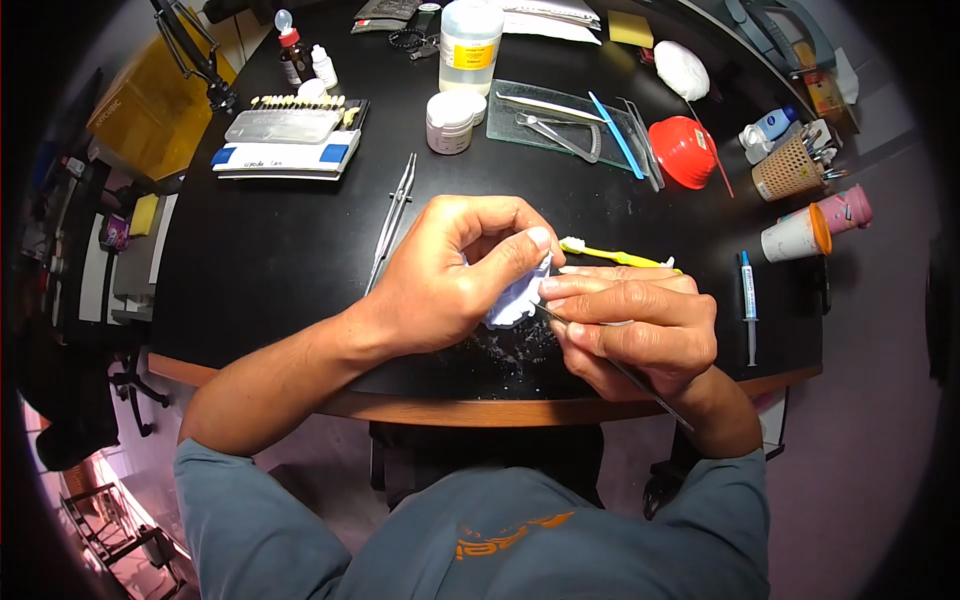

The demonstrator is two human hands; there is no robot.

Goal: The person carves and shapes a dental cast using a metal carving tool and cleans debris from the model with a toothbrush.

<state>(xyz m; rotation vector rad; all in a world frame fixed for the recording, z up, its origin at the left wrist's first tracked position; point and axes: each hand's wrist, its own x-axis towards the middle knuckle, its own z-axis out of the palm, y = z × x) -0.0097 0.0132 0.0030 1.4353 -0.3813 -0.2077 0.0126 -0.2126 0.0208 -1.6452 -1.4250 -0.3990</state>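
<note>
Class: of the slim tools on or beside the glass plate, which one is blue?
The blue stick, slanting between the gauge and the metal tools. Its colour sets it apart: those are grey, and the other stick is white.

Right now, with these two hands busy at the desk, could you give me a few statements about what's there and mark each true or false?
1. The left hand holds a pale, whitish piece. True.
2. The right hand grips the yellow brush. False: it grips a thin metal tool, and the brush lies on the desk.
3. White crumbs are scattered on the desk below the whitish piece in this view. True.
4. The syringe is in the left hand. False: it lies on the desk, to the right of the right hand.
5. The bowl near the glass plate is red. True.
</note>
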